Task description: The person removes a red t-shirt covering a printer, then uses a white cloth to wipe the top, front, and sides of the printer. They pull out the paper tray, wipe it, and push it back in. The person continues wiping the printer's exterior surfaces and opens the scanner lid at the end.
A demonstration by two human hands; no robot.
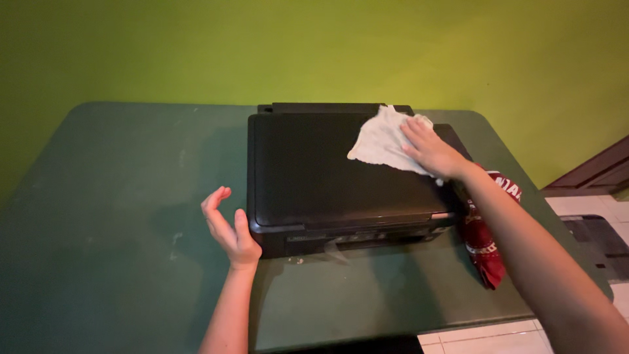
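Head view, looking down over a dark green surface (118, 216) with rounded corners. Nearest the viewer, the two forearms are entering from the lower edge; the left hand (228, 228) is standing on its edge with fingers together and slightly curled, palm facing the printer, its thumb side lying against the front left corner of the machine; it is gripping nothing. Just beyond it, a black flat-topped printer (308, 177) is sitting near the middle of the surface, its closed lid facing up and its control strip and output slot facing the viewer; a few pale specks are lying on the surface in front of it. To the right of the printer, partly under the right forearm, a dark red patterned cloth (483, 252) is lying bunched on the surface, touching the machine's right side. Farther back, the right hand (431, 149) is lying flat with fingers spread, pressing a crumpled white rag (382, 141) onto the rear right part of the printer lid; the rag is fanning out to the left of the fingers. Beyond the surface a yellow-green wall (314, 46) is filling the background; at far right, pale floor tiles (590, 210) and a dark mat (599, 239) are showing.
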